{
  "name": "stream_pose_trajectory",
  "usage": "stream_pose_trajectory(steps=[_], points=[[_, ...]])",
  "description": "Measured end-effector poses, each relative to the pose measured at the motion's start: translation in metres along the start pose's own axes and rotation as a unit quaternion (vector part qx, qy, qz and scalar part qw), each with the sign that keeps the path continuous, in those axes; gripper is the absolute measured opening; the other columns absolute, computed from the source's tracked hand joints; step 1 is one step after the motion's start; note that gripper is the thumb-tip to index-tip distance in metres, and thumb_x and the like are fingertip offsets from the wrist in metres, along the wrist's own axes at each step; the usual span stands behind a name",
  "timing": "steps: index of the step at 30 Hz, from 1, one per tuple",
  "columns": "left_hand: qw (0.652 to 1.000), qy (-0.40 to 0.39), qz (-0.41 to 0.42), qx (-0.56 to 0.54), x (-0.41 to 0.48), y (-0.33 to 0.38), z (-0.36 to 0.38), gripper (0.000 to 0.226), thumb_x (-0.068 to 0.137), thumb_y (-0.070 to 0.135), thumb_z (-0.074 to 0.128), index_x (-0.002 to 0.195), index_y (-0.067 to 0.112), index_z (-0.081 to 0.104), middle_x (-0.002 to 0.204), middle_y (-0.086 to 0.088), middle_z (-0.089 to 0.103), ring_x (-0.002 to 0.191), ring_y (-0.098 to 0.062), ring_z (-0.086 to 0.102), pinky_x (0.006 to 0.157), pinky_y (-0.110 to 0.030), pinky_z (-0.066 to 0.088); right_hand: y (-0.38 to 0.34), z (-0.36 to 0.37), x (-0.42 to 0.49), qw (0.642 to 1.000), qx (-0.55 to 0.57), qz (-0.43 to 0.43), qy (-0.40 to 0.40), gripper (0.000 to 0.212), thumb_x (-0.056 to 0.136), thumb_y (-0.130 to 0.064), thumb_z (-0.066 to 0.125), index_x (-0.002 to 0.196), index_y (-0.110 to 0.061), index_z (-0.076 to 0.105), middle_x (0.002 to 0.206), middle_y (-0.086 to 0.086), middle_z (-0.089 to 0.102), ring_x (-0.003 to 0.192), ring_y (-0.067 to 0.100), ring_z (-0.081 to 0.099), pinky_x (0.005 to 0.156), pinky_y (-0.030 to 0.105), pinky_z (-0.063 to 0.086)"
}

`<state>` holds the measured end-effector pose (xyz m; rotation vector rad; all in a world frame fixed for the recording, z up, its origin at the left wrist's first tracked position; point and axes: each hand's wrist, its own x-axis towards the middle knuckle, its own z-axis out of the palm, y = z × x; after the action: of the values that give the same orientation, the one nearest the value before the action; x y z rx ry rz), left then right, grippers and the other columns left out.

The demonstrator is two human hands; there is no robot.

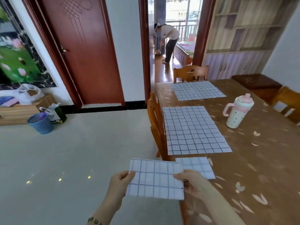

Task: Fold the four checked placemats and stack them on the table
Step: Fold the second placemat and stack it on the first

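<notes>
Stacking step: left hand (119,184) and right hand (193,182) pinch the held placemat (155,179) just off the near-left corner of the counter (259,159); best laid squarely, edges matched, on the folded mat (199,166) there.

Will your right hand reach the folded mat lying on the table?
Probably yes. The folded placemat on the table lies just past the right hand, with nothing between them. But that hand is pinching the held placemat, so it must let go first.
</notes>
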<state>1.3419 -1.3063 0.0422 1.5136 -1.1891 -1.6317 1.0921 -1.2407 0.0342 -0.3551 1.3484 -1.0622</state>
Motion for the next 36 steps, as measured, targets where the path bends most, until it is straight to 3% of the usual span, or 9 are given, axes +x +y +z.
stream_pose_trajectory(steps=[5, 7, 13, 15, 21, 23, 29, 32, 36], points=[[0.996, -0.074, -0.019, 0.039, 0.060, 0.020, 0.029, 0.015, 0.091, 0.016, 0.064, 0.095, 0.004, 0.071, 0.088, -0.016, 0.075, 0.087, -0.035, 0.070, 0.075, -0.045, 0.057, -0.009, -0.018, 0.017, 0.995, 0.049, -0.006, 0.083, 0.025, 0.082, 0.006, 0.064, 0.107, 0.005, 0.064, 0.100, 0.018, 0.072, 0.096, 0.032, 0.068, 0.066, 0.035, 0.058], [0.991, -0.119, -0.021, 0.057, 0.082, 0.029, 0.040, 0.013, 0.091, 0.017, 0.063, 0.095, 0.006, 0.070, 0.085, -0.012, 0.075, 0.081, -0.030, 0.070, 0.065, -0.038, 0.057, -0.014, -0.023, 0.022, 0.989, 0.069, -0.013, 0.131, 0.023, 0.082, 0.006, 0.064, 0.105, 0.005, 0.064, 0.099, 0.019, 0.072, 0.091, 0.031, 0.068, 0.063, 0.034, 0.058], [0.956, -0.258, -0.033, 0.134, 0.138, 0.055, 0.066, 0.011, 0.092, 0.012, 0.060, 0.094, 0.009, 0.070, 0.091, -0.012, 0.074, 0.085, -0.028, 0.070, 0.064, -0.031, 0.056, -0.009, -0.031, 0.033, 0.956, 0.119, -0.013, 0.267, 0.025, 0.079, 0.007, 0.066, 0.104, 0.006, 0.065, 0.103, 0.023, 0.070, 0.096, 0.035, 0.067, 0.093, 0.050, 0.048], [0.938, -0.303, -0.034, 0.164, 0.151, 0.059, 0.076, 0.010, 0.091, 0.011, 0.061, 0.094, 0.010, 0.070, 0.092, -0.010, 0.075, 0.085, -0.026, 0.071, 0.065, -0.031, 0.057, -0.003, -0.035, 0.030, 0.945, 0.126, -0.015, 0.303, 0.022, 0.077, 0.007, 0.068, 0.099, 0.005, 0.069, 0.100, 0.021, 0.071, 0.097, 0.037, 0.067, 0.092, 0.057, 0.049], [0.878, -0.413, -0.073, 0.231, 0.160, 0.039, 0.107, 0.006, 0.088, 0.004, 0.063, 0.093, 0.004, 0.067, 0.087, -0.011, 0.076, 0.077, -0.024, 0.073, 0.067, -0.033, 0.059, 0.016, -0.065, 0.012, 0.922, 0.101, -0.005, 0.373, 0.023, 0.077, 0.004, 0.069, 0.098, -0.005, 0.073, 0.084, 0.008, 0.075, 0.079, 0.021, 0.072, 0.071, 0.034, 0.057], [0.858, -0.439, -0.102, 0.246, 0.155, 0.024, 0.115, 0.010, 0.087, 0.004, 0.065, 0.096, 0.000, 0.067, 0.082, -0.010, 0.076, 0.073, -0.023, 0.073, 0.066, -0.031, 0.059, 0.021, -0.078, 0.006, 0.916, 0.055, 0.015, 0.397, 0.020, 0.077, 0.000, 0.071, 0.095, -0.006, 0.074, 0.085, 0.011, 0.075, 0.079, 0.024, 0.070, 0.072, 0.038, 0.057], [0.826, -0.449, -0.189, 0.284, 0.136, -0.037, 0.139, 0.023, 0.084, 0.009, 0.072, 0.094, -0.010, 0.063, 0.086, -0.025, 0.069, 0.069, -0.023, 0.071, 0.065, -0.031, 0.060, 0.042, -0.120, 0.002, 0.906, -0.059, 0.063, 0.415, 0.019, 0.073, -0.009, 0.077, 0.089, -0.015, 0.072, 0.098, 0.012, 0.072, 0.094, 0.029, 0.067, 0.090, 0.045, 0.051], [0.828, -0.427, -0.221, 0.288, 0.126, -0.063, 0.152, 0.023, 0.085, 0.009, 0.071, 0.094, -0.011, 0.065, 0.080, -0.021, 0.071, 0.062, -0.019, 0.071, 0.057, -0.026, 0.057, 0.047, -0.137, 0.014, 0.900, -0.092, 0.080, 0.419, 0.024, 0.074, -0.009, 0.078, 0.094, -0.014, 0.067, 0.093, 0.003, 0.068, 0.089, 0.019, 0.061, 0.078, 0.030, 0.048], [0.843, -0.378, -0.219, 0.315, 0.126, -0.089, 0.167, 0.020, 0.085, 0.014, 0.072, 0.074, -0.002, 0.065, 0.074, -0.018, 0.071, 0.056, -0.018, 0.067, 0.059, -0.029, 0.059, 0.058, -0.151, 0.041, 0.894, -0.117, 0.080, 0.424, 0.023, 0.075, -0.005, 0.076, 0.095, -0.009, 0.065, 0.074, -0.004, 0.055, 0.069, 0.010, 0.050, 0.059, 0.020, 0.037]])
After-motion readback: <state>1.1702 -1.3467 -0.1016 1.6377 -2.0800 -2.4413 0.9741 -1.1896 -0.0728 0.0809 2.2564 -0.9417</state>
